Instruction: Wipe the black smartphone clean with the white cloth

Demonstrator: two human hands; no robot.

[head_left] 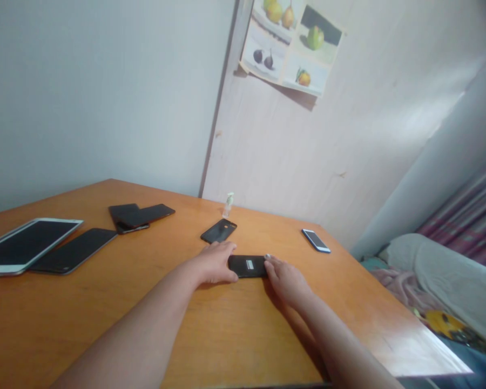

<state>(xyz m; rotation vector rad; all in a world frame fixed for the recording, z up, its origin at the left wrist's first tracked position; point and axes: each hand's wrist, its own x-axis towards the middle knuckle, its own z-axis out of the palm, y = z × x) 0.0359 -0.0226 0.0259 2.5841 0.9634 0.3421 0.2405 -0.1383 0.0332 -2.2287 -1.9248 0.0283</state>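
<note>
A black smartphone (247, 266) with a small white label in its middle lies crosswise on the wooden table in front of me. My left hand (218, 263) grips its left end, thumb on the near edge and fingers on the far edge. At the other end, my right hand (287, 276) has its fingers closed on the phone's right edge. Something small and white shows at the right fingertips, too small to make out. Just beyond my left hand rests a black phone case (219, 230) with cut-outs.
A white tablet (30, 243) and a large black phone (75, 251) lie at the left. Behind them, a black phone (152, 214) overlaps another dark device (123, 212). A small pump bottle (228, 205) stands near the wall; a white-fronted phone (316, 240) is near the table's right edge.
</note>
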